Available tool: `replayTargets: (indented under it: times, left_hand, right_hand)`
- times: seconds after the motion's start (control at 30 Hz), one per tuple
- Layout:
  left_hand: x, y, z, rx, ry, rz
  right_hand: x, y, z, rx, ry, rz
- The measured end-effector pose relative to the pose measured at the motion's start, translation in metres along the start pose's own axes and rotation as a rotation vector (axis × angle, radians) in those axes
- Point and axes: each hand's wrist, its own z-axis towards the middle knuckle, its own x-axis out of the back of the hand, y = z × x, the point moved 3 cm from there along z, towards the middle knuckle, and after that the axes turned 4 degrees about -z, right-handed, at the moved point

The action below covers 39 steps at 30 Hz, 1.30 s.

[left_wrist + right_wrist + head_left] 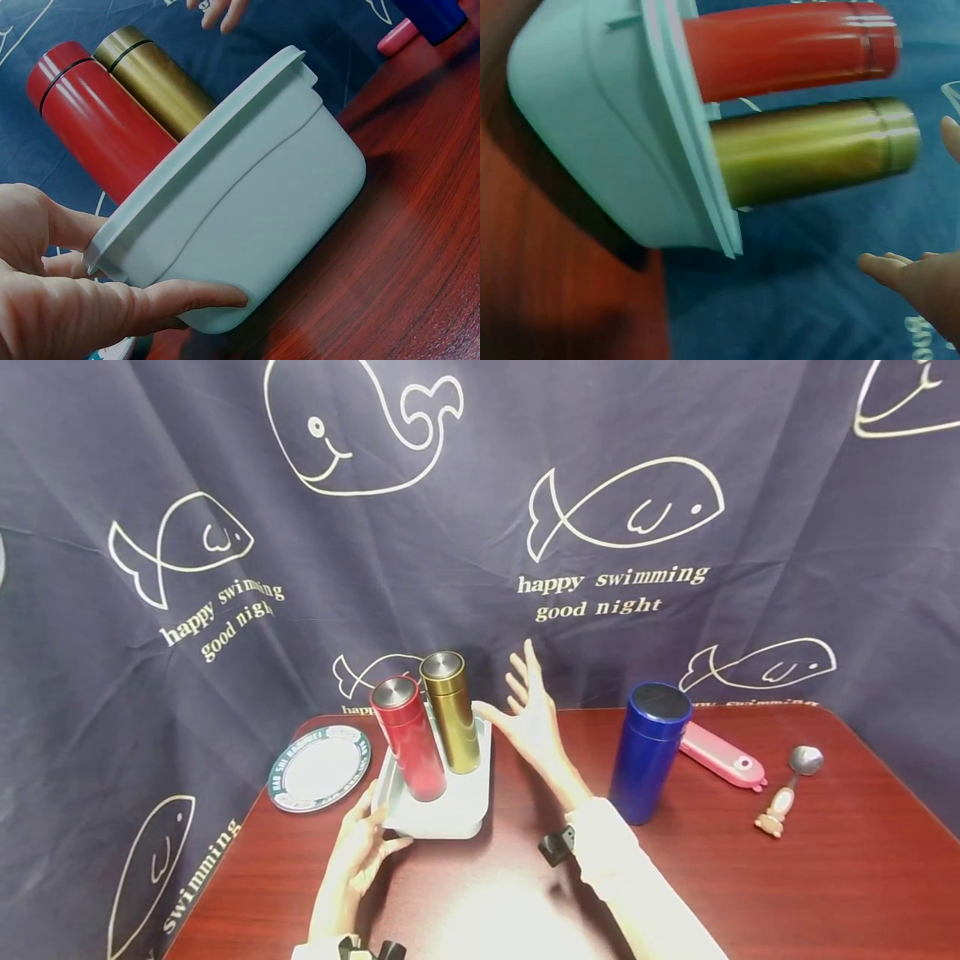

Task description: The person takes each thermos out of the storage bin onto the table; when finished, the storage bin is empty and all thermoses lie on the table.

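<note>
A pale mint plastic bin [442, 825] stands on the red-brown table with a red thermos [415, 752] and a gold thermos [454, 718] upright inside it, their tops well above the rim. My left hand [358, 845] grips the bin's near left corner. In the left wrist view its thumb [199, 295] lies along the outer wall and the other fingers go behind the rim. To the right of the bin my right hand [535, 724] is raised with spread fingers, holding nothing. The right wrist view shows that hand's fingertips beyond the gold thermos [810, 154], apart from it.
A blue thermos [649, 760] stands upright right of my right forearm. Behind it lies a pink case [722, 755], and farther right a spoon [782, 800] with a bear-shaped handle end. A white plate [322, 768] with a green rim is left of the bin. Dark printed cloth [480, 610] hangs behind the table.
</note>
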Motion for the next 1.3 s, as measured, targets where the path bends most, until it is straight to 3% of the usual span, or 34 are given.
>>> replayTargets:
  times: [0.17, 0.33, 0.67, 1.0, 1.3]
  left_hand:
    - [0.002, -0.002, 0.002, -0.003, -0.003, -0.020]
    - [0.000, -0.001, 0.002, -0.009, 0.007, 0.000]
    - [-0.004, -0.005, 0.000, 0.003, 0.006, -0.017]
    - [0.002, -0.007, 0.001, 0.001, -0.008, -0.007]
    - [0.001, -0.006, 0.002, -0.003, 0.003, -0.007]
  right_hand:
    - [-0.022, 0.020, 0.001, -0.018, -0.025, 0.018]
    - [-0.041, 0.026, 0.003, -0.013, -0.038, 0.022]
    - [-0.063, 0.055, 0.009, -0.010, -0.043, -0.146]
    - [-0.068, 0.054, 0.006, 0.008, -0.008, -0.195]
    - [-0.058, 0.031, 0.007, 0.051, 0.038, -0.194]
